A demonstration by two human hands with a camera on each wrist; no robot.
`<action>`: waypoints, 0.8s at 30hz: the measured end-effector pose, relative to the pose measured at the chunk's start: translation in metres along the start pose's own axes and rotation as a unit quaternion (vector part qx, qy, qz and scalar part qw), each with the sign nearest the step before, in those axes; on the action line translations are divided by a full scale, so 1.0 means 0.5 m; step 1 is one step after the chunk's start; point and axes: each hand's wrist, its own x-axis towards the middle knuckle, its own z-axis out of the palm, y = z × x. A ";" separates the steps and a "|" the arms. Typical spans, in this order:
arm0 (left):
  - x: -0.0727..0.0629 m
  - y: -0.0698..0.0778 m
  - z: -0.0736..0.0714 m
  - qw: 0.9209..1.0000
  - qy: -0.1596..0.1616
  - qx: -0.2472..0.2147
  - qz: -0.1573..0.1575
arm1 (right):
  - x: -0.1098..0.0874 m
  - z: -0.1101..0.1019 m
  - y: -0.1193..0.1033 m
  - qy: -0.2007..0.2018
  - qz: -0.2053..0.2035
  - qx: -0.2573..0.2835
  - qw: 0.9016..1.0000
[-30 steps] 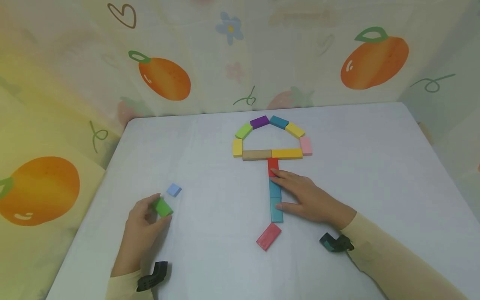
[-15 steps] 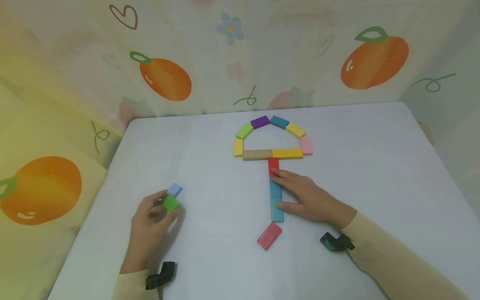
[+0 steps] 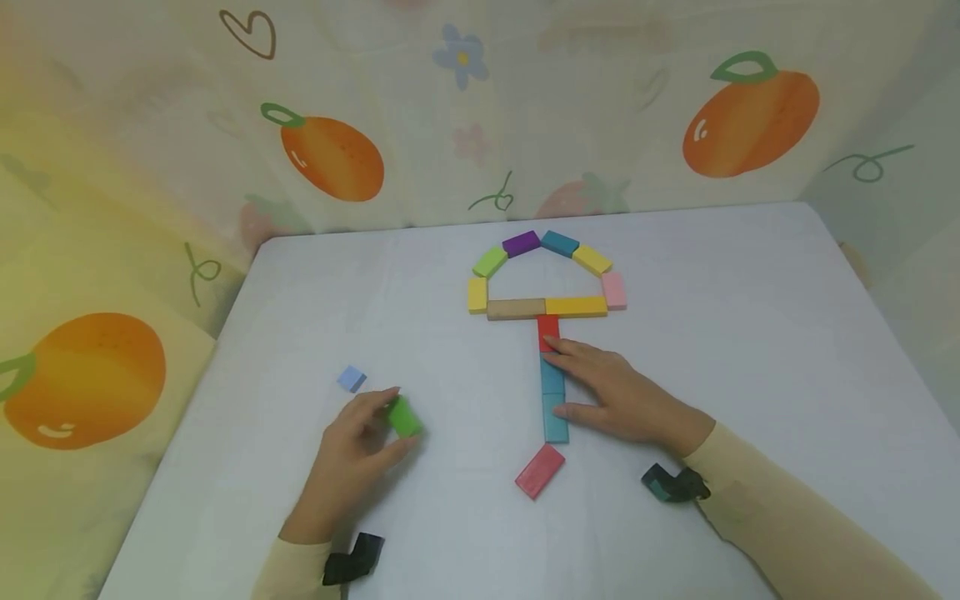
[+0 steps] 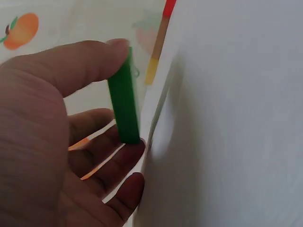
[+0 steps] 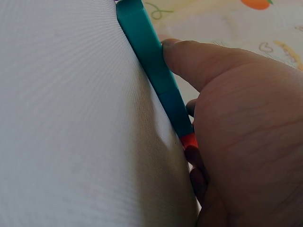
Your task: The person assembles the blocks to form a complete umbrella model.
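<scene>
My left hand (image 3: pixel 356 462) pinches a green block (image 3: pixel 405 417) between thumb and fingertips. In the left wrist view the green block (image 4: pixel 124 104) is held by its two ends, just above the white surface. A small light blue block (image 3: pixel 352 379) lies behind that hand. My right hand (image 3: pixel 618 396) rests with extended fingers on a column of a red block (image 3: pixel 548 329) and two teal-blue blocks (image 3: pixel 556 425). In the right wrist view the thumb touches the nearer teal block (image 5: pixel 147 47). A pinkish-red block (image 3: pixel 540 472) lies slanted at the column's lower end.
Beyond the column, a tan block (image 3: pixel 516 309) and a long yellow block (image 3: pixel 576 307) form a bar. Above it, several coloured blocks, among them a purple block (image 3: pixel 521 243) and a pink block (image 3: pixel 614 292), make an arch. A fruit-patterned cloth (image 3: pixel 420 117) hangs behind the white table (image 3: pixel 750 333).
My left hand has carried the green block to the right, past the light blue block. The right hand has stayed on the column.
</scene>
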 end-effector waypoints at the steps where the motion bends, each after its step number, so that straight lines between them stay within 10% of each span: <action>1: 0.002 0.005 0.005 1.000 -0.011 0.003 -0.001 | -0.001 0.000 0.001 0.000 0.000 0.000 1.000; 24: -0.001 0.100 0.091 0.988 -0.128 0.015 0.080 | -0.002 0.004 -0.001 0.001 0.006 -0.006 1.000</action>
